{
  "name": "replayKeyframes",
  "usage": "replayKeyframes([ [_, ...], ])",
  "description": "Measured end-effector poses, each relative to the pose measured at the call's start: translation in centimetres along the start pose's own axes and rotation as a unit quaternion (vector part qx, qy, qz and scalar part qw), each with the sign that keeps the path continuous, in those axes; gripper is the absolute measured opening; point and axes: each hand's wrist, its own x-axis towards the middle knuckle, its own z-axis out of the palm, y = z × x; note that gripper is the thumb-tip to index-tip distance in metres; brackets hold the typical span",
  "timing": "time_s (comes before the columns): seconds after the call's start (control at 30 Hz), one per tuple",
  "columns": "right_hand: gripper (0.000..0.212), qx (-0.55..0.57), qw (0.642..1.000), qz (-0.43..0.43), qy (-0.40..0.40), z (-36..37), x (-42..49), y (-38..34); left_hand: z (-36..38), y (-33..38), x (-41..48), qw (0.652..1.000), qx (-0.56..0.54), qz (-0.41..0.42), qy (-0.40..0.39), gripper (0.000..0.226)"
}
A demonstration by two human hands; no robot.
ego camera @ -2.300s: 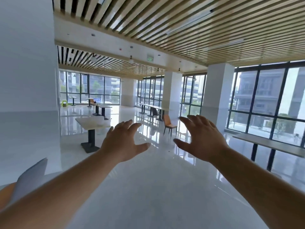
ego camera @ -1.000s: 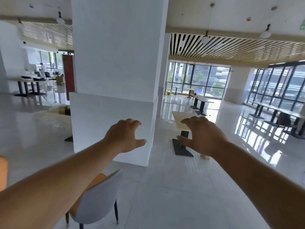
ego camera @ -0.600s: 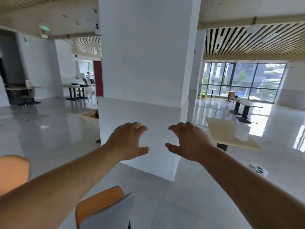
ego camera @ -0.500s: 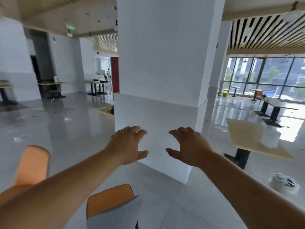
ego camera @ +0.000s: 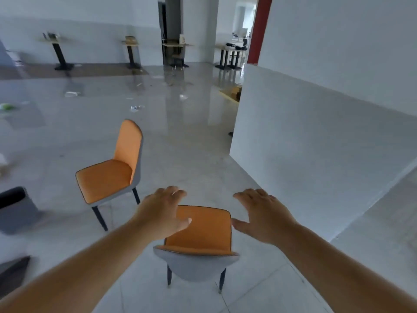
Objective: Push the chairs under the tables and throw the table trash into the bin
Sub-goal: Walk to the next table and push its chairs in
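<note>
Two orange chairs with grey shells stand on the tiled floor. The near chair (ego camera: 203,231) is right below my hands, its back towards me. The second chair (ego camera: 112,172) stands to the left and farther off, facing left. My left hand (ego camera: 162,213) hovers open above the near chair's left side. My right hand (ego camera: 264,215) hovers open just right of that chair. Neither hand holds anything. A grey bin (ego camera: 15,211) with a dark opening sits at the left edge.
A large white pillar (ego camera: 316,132) fills the right side. Scraps of litter (ego camera: 135,107) lie scattered on the glossy floor beyond. Small pedestal tables (ego camera: 59,51) line the far wall, and a dark table corner (ego camera: 11,272) shows at the lower left.
My view has swung left and tilted down, from the windowed hall past the pillar to the two chairs. Both hands stayed outstretched and open, now over the near chair.
</note>
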Motion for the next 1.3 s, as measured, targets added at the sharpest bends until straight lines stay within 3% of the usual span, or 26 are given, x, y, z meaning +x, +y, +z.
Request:
replayKeyframes([
  [0.47,0.086,0.060,0.969,-0.131,-0.200,24.3,6.2,1.8,19.8,-4.1,0.1,0.973,-0.043,-0.162,-0.157,0.092],
  [0.53,0.070,0.061,0.966,-0.128,-0.214,26.7,6.0,2.1,22.2,-3.9,0.2,0.971,-0.048,-0.166,-0.165,0.092],
  [0.6,0.041,0.063,0.969,-0.124,-0.204,28.6,6.0,2.4,24.4,-3.9,1.1,0.973,-0.044,-0.157,-0.165,0.087],
  [0.67,0.030,0.072,0.974,-0.122,-0.174,29.8,6.2,2.6,25.8,-4.3,2.5,0.975,-0.058,-0.156,-0.148,0.071],
  [0.8,0.030,0.035,0.977,-0.158,-0.139,30.3,7.0,2.2,26.6,-6.0,3.1,0.982,-0.048,-0.145,-0.113,0.029],
  [0.97,0.041,0.005,0.969,-0.197,-0.148,28.9,9.0,0.8,26.2,-6.5,0.0,0.974,-0.069,-0.180,-0.116,0.023],
  [1.13,0.036,0.004,0.962,-0.218,-0.164,28.2,12.9,-2.3,26.1,-6.1,-4.4,0.956,-0.073,-0.250,-0.133,0.023],
  [1.3,0.031,0.041,0.928,-0.319,-0.190,28.5,16.2,-8.3,26.4,-5.5,-10.4,0.910,-0.116,-0.378,-0.125,0.028],
])
